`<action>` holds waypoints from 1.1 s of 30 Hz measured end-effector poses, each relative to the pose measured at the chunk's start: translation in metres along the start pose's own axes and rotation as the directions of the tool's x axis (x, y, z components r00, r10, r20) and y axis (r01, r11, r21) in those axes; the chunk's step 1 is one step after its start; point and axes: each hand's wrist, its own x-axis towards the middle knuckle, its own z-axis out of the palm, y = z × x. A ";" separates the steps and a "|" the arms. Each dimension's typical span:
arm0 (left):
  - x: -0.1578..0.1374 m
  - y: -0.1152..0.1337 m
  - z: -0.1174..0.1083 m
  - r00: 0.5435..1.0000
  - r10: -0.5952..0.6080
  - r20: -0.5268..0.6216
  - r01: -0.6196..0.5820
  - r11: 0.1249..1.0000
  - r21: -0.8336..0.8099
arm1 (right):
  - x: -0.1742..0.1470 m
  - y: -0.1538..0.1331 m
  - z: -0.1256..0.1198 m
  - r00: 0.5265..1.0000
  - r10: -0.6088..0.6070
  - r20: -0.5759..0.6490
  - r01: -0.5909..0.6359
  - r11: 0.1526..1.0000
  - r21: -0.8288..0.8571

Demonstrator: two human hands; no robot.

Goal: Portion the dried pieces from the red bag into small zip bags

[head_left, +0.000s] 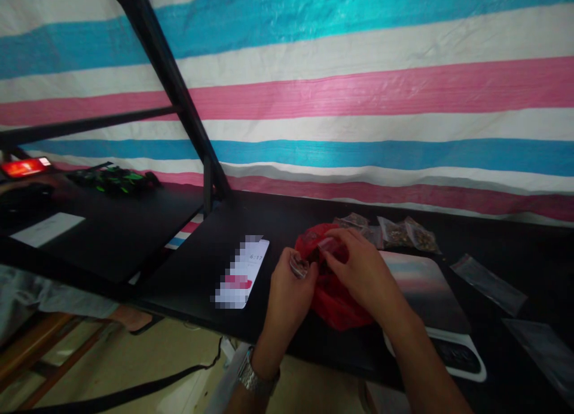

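Note:
My left hand (pixel 290 291) is closed around a small clear plastic bag (pixel 299 265) with brown bits in it, at the near side of a red plastic bag (pixel 343 309). Over the red bag's open mouth, the thumb and fingers of my right hand (pixel 363 264) are pinched together. What they grip is small and partly hidden, so I cannot make it out. The red bag stands crumpled on the black table (pixel 188 270), its contents mostly in shadow. Just right of it lies a flat scale (pixel 426 288) with a dark display, partly behind my right forearm.
Behind the scale lie several filled clear bags (pixel 397 234). Flat clear bags (pixel 488 282) are at the right. A lit phone (pixel 244 273) lies left of my hands. Farther left, a black frame post (pixel 174 91) rises beside another table holding a green-black model (pixel 114 179).

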 end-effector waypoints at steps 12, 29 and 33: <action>0.008 0.000 -0.001 0.979 -0.151 -0.140 0.131 0.981 -0.144 | 0.005 0.003 0.019 0.994 -0.041 0.100 0.039 0.999 0.021; 0.005 0.008 -0.002 0.957 -0.271 -0.106 0.185 0.846 -0.500 | -0.004 0.001 0.021 0.988 0.086 0.129 -0.087 0.996 0.004; 0.006 0.009 -0.001 0.957 -0.267 -0.113 0.180 0.851 -0.493 | -0.007 -0.002 0.009 0.978 0.085 0.191 -0.092 0.995 0.032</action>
